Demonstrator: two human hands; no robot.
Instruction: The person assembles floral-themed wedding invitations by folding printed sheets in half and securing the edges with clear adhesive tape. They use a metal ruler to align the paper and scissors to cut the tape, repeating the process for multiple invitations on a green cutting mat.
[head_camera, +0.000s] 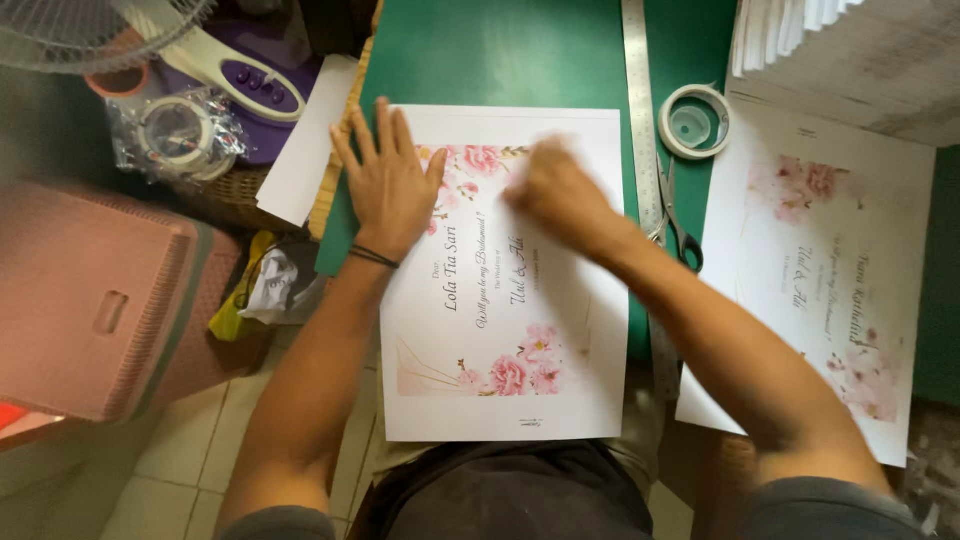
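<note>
The person is sitting at a green tabletop (500, 50) and looking down at a big white sheet of paper (505, 270) with pink flowers printed on it. The paper is lying flat near the front edge of the tabletop, and its bottom part is hanging over that edge above the person's lap.

The left hand (385, 180) is lying flat on the top left corner of the paper, with its fingers (380, 125) spread open and holding nothing. Part of the hand is reaching past the paper onto the green tabletop. A thin dark band is sitting on that wrist.

The right hand (560, 195) is resting on the upper middle of the paper. It is blurry, so I cannot tell if its fingers are open or closed.

A long metal ruler (640, 130) is lying just beside the right edge of the paper. Scissors (680, 225) and a roll of tape (695, 120) are lying near the ruler. A second flowered sheet (820, 270) is lying farther toward the right edge of the tabletop. A pink plastic stool (90, 300) is standing on the floor to the left.
</note>
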